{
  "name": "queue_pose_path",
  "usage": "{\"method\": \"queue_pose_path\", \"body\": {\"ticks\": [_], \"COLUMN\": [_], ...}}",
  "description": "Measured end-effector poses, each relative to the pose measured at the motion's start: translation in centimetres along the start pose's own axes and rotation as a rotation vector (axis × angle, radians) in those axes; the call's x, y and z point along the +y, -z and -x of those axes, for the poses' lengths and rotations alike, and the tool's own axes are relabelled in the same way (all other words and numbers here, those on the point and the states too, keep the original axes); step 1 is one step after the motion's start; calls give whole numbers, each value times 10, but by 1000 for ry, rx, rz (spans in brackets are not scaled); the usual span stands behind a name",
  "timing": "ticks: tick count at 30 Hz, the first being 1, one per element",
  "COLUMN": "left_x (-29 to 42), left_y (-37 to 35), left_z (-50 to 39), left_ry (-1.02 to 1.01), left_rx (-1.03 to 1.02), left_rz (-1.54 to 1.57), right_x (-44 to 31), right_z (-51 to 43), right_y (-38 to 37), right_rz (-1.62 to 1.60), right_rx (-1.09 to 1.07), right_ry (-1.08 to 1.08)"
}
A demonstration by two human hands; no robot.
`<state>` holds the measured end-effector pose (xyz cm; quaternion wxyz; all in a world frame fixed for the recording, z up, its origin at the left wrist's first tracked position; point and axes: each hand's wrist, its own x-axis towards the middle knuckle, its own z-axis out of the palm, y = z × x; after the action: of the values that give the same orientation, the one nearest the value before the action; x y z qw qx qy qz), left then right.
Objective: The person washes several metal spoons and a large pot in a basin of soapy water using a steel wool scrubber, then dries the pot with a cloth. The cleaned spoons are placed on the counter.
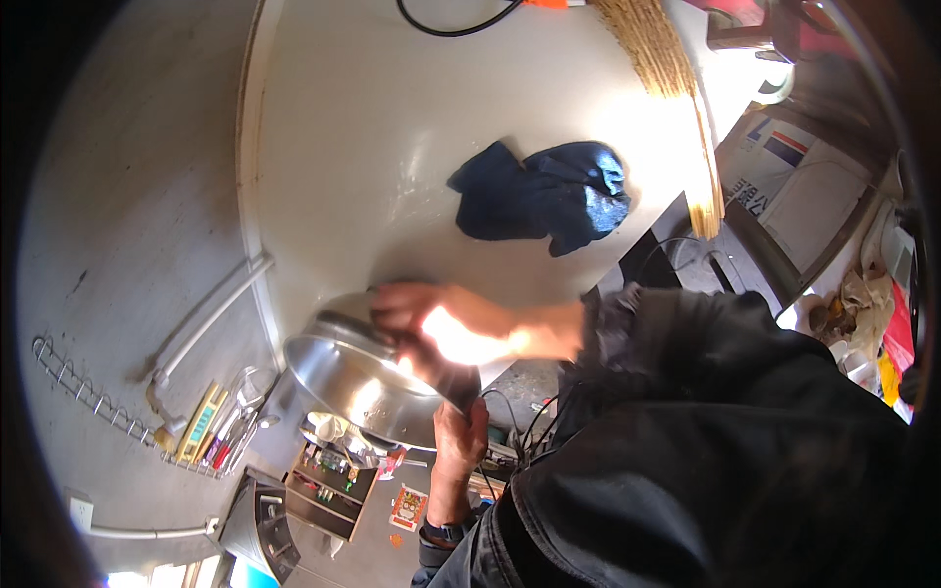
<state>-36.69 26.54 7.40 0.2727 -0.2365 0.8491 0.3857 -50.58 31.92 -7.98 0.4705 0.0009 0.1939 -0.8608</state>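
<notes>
My left hand (460, 439), with a dark band at its wrist, grips the rim of a stainless steel basin (353, 375). The basin is tilted at the edge of a white tabletop (353, 147). Over the basin's near side lies my right hand (448, 320), blurred and partly washed out by bright sunlight. Something dark shows beneath its fingers; whether they hold it is not clear. A crumpled dark blue cloth (522, 195) rests on the tabletop, apart from both hands.
A straw broom head (654, 51) lies along the tabletop's right side. Near the top is a black cable (456, 33). Utensils hang in a wire rack (213, 434) on the wall beside a white pipe (213, 316). A printed carton (786, 169) stands at right, shelves (331, 489) below.
</notes>
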Motion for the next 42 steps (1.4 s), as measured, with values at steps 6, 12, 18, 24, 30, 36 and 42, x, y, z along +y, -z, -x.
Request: {"method": "queue_pose_path", "body": {"ticks": [6, 12, 18, 24, 30, 36, 42], "left_x": [-3, -5, -3, 0, 3, 0, 0], "left_y": [0, -4, 1, 0, 2, 1, 6], "left_z": [-2, 9, 10, 6, 8, 5, 2], "left_ry": [-23, 27, -20, 13, 6, -28, -154], "left_rx": [31, 65, 15, 23, 27, 10, 141], "left_rz": [-60, -48, -81, -70, -71, -66, 8], "right_x": [-43, -30, -27, -35, -36, -92, -72], "right_z": [-92, 16, -20, -65, 0, 34, -28], "right_y": [-2, 3, 12, -9, 39, -76, -84], "right_rz": [729, 212, 495, 655, 535, 1067, 1657], "right_rx": [-442, -246, -287, -337, -44, 111, 7], "right_ry": [774, 18, 52, 344, -201, 460, 479]}}
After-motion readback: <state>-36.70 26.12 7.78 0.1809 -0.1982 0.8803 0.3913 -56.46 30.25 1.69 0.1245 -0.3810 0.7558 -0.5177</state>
